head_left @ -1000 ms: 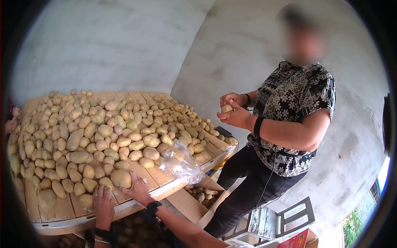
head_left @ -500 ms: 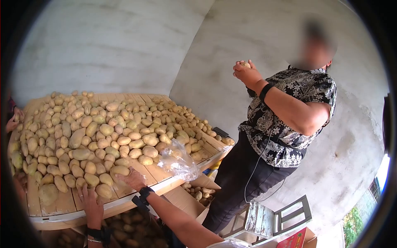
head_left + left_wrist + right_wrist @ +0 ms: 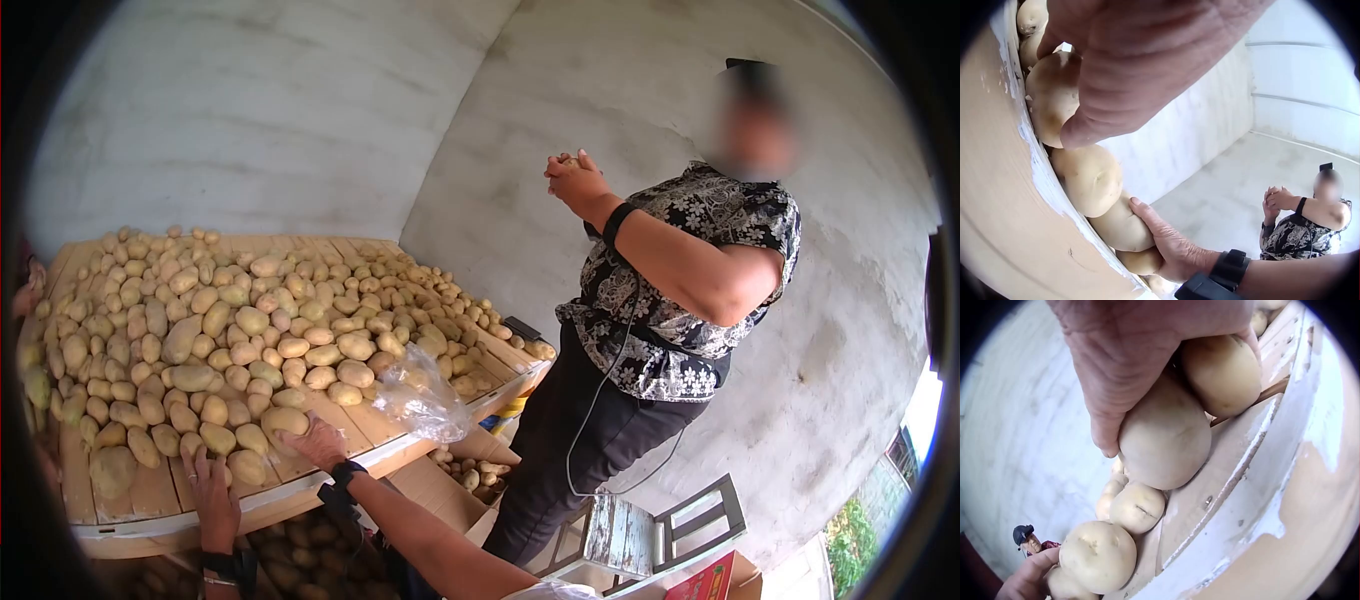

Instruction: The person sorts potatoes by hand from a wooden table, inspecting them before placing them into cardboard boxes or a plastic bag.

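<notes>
Potatoes point(image 3: 190, 340) lie heaped over a slatted wooden table. At the front edge my left hand point(image 3: 212, 500) grips a potato point(image 3: 1054, 94), its thumb along one side in the left wrist view. A little to the right, my right hand point(image 3: 318, 443) reaches over the front row, thumb and fingers spread around two potatoes, a larger pale one point(image 3: 1166, 437) and a browner one point(image 3: 1222, 372). Both rest on the slats. Between my hands sit more potatoes, one with a dark crack point(image 3: 1138, 507). Black straps circle both wrists.
A clear plastic bag point(image 3: 425, 395) lies at the table's right edge. Below are a cardboard box point(image 3: 440, 490) and more potatoes point(image 3: 300, 555). Another person point(image 3: 690, 280) stands at the right holding a potato, beside a wooden chair point(image 3: 625, 530). Another hand point(image 3: 30, 290) shows at far left.
My left hand has shifted left along the front row, and the gap between my hands is wider. The standing person's hands have risen from waist to chest height with the potato.
</notes>
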A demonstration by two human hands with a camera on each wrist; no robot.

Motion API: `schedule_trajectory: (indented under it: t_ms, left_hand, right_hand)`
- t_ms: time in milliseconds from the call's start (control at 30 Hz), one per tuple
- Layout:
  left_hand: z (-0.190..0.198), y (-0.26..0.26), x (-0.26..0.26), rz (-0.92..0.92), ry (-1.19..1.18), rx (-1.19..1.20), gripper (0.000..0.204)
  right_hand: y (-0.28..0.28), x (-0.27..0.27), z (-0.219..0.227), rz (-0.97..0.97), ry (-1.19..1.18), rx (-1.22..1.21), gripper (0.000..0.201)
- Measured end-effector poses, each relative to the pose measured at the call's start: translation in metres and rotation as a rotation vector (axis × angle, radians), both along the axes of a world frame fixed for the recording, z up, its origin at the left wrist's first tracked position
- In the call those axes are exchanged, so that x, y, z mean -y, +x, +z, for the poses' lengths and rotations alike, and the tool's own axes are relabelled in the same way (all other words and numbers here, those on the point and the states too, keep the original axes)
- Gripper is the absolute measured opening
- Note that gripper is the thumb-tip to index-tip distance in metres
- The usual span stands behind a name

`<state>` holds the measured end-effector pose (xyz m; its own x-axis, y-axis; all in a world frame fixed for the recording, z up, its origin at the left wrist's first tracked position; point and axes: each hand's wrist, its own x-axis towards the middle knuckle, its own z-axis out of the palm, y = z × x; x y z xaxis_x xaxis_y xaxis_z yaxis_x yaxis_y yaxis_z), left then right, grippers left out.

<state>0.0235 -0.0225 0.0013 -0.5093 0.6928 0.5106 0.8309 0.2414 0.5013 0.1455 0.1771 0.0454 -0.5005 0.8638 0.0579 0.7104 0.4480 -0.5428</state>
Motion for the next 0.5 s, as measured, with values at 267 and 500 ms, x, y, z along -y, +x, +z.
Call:
schedule_trajectory:
  t_ms: [267, 500]
  left_hand:
    - [-0.005, -0.009, 0.0, 0.14, 0.046, 0.094, 0.061]
    - [-0.017, -0.015, -0.009, 0.055, 0.141, 0.109, 0.057]
  right_hand:
    - [0.001, -0.002, 0.006, 0.021, -0.063, 0.016, 0.087]
    - [0.0, -0.015, -0.007, 0.086, -0.039, 0.0, 0.089]
